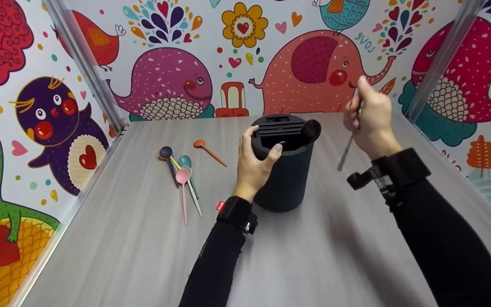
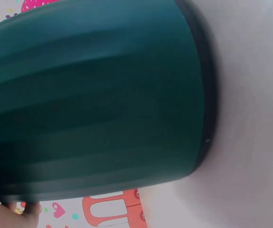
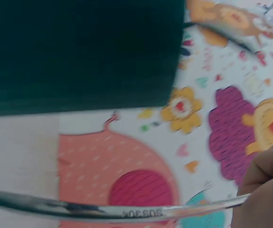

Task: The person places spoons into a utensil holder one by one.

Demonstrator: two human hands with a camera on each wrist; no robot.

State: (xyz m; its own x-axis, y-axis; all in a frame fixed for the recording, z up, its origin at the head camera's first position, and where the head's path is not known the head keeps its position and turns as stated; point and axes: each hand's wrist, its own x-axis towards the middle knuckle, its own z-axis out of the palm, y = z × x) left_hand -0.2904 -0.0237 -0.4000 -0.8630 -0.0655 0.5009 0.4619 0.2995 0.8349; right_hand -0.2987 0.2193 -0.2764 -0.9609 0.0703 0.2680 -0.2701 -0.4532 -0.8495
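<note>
A dark green cylindrical utensil holder (image 1: 286, 183) with a black slotted top stands upright on the table. My left hand (image 1: 254, 164) grips its rim, thumb at the near edge and fingers at the left side. The holder's ribbed wall (image 2: 103, 95) fills much of the left wrist view. Right of the holder, in the air, my right hand (image 1: 371, 121) holds a metal utensil (image 1: 345, 154), its handle slanting down. In the right wrist view the utensil's handle is stamped SUS304; its head is hidden, so its kind cannot be told. A black round-headed utensil (image 1: 311, 131) sticks out of the holder.
Several coloured spoons lie in a cluster left of the holder, among them a pink spoon (image 1: 183, 187) and a dark blue spoon (image 1: 166, 153). An orange spoon (image 1: 209, 152) lies apart. Cartoon-printed walls (image 1: 237, 64) with metal posts enclose the table (image 1: 134, 256).
</note>
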